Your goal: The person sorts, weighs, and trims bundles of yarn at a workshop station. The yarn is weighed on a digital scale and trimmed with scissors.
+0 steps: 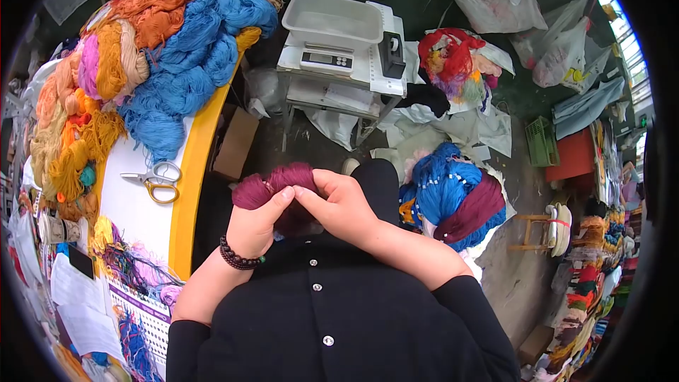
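A burgundy skein of yarn (291, 174) is held in front of my lap by both hands. My left hand (253, 228), with a dark bead bracelet at the wrist, is closed on its left part. My right hand (344, 205) grips it from the right. The two thumbs meet at the near side of the bundle, and most of the other fingers are hidden behind the yarn. Scissors (149, 178) with silver and gold handles lie on the white and yellow table (138, 225) to my left.
Blue hanks (180, 49) and orange yarn (155, 3) are heaped on the table's far end. A digital scale (327, 61) carrying a plastic tray (332, 18) stands ahead. Blue and burgundy yarn (453, 198) sits at my right. A green crate (541, 143) stands farther off.
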`<state>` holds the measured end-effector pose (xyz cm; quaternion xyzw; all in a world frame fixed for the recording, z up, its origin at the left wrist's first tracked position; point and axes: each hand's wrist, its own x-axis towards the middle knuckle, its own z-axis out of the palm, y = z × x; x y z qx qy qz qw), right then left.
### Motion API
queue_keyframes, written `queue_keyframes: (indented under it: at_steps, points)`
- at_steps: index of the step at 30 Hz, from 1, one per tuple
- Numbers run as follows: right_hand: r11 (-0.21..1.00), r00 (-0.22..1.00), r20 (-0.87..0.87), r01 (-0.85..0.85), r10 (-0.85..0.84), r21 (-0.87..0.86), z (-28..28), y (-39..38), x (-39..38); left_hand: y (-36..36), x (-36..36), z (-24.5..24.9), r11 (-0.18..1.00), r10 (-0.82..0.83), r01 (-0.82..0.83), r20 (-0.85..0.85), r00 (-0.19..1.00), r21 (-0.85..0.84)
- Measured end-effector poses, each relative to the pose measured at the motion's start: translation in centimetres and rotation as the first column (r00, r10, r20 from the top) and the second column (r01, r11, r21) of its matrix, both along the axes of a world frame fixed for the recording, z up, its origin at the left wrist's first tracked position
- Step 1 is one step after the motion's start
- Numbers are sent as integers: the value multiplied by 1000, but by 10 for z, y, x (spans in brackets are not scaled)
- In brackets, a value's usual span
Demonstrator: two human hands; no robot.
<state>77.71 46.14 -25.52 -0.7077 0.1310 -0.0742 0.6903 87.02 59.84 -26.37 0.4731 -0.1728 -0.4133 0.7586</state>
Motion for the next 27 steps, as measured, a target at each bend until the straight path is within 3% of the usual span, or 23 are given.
queue_keyframes:
  at_steps: [1, 4, 5, 6, 7, 9, 12, 13, 21, 27]
  points:
    - [996, 998, 66, 12, -18, 85, 1, 3, 1, 1, 0, 0, 999, 33, -33, 42, 999, 4]
    - [999, 995, 91, 27, -31, 41, -1, 7, 6, 1, -3, 14, 998, 65, -65, -28, 997, 23]
    - [1000, 997, 77, 14, -12, -19, 7, 8, 8, 3, 0, 7, 998, 56, -58, 73, 996, 28]
    - [999, 999, -45, -2, 0, -45, 17, 10, 11, 7, 1, 4, 996, 72, -77, 113, 991, 45]
    - [999, 1000, -2, -22, 22, 43, 11, 13, 14, 9, -1, 2, 996, 77, -80, 87, 993, 40]
    - [997, 998, -21, -61, 62, 44, 22, 24, 18, 18, -3, -3, 998, 68, -69, -65, 996, 1]
    - [982, 992, -84, -109, 97, -156, 6, 30, 17, 33, -13, -11, 995, 62, -79, -234, 970, -66]
    - [972, 993, -53, -118, 109, -203, 3, 37, 17, 38, -17, -16, 992, 80, -98, -219, 973, -73]
    - [961, 965, -26, -261, 260, -94, -6, 71, 29, 71, -18, -44, 949, 301, -299, 5, 954, -96]
    - [973, 980, -59, -195, 188, -126, 4, 112, 27, 109, -12, -36, 926, 378, -357, 254, 890, -127]
